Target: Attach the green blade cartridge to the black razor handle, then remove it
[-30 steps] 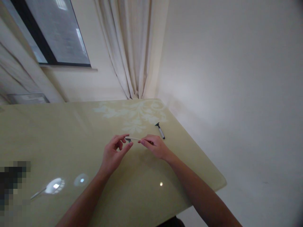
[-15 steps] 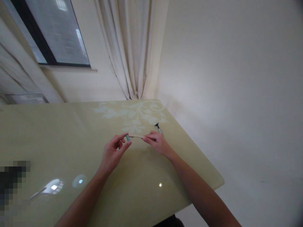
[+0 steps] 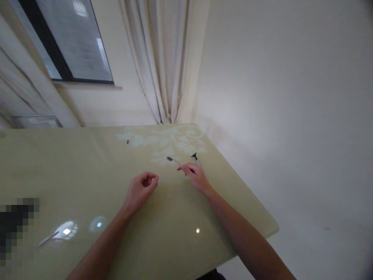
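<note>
A slim toothbrush [image 3: 174,160] with a dark bristled head points up and left from my right hand [image 3: 194,175], whose fingers pinch its handle. My left hand [image 3: 142,186] is held over the table to the left, apart from the brush. Its thumb and curled fingers come together, and nothing shows between them. Just beyond my right hand lies a razor [image 3: 194,156] with a black head and a grey handle, its lower end hidden by the hand. A tiny dark piece [image 3: 127,142] appears toward the table's far side; its kind is too small to tell.
The glossy pale-green table [image 3: 163,233] has a white floral pattern near its far right corner. A thin stick-like thing [image 3: 49,238] lies at lower left beside a pixelated dark area. Curtains [image 3: 164,62], a window and a bare wall [image 3: 276,97] surround the table.
The small teal-and-white piece has left my left hand, whose fingers have closed. The toothbrush's dark head is now exposed and tilted upward. A tiny dark piece has appeared at the far side.
</note>
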Demonstrator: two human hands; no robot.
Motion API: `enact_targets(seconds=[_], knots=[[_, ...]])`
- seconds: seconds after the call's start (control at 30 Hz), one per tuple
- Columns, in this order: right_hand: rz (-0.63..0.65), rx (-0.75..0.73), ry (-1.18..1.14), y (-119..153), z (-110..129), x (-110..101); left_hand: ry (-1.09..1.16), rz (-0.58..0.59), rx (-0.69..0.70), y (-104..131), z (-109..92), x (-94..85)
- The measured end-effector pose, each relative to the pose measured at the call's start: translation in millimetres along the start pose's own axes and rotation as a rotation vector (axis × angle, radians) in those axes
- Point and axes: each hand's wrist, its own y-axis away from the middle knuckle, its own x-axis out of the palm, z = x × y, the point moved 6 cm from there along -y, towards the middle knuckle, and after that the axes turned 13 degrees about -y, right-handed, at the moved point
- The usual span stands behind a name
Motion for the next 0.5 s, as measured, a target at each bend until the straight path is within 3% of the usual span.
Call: enact_targets(seconds=[0.1, 0.5], knots=[[-0.043, 0.017, -0.025, -1, -9, -5, -0.060, 0.123, 0.051, 0, -2, 10.5], [0.021, 0.028, 0.111, 3, -12, 11, -0.122, 0.188, 0.069, -2, -1, 16.8]])
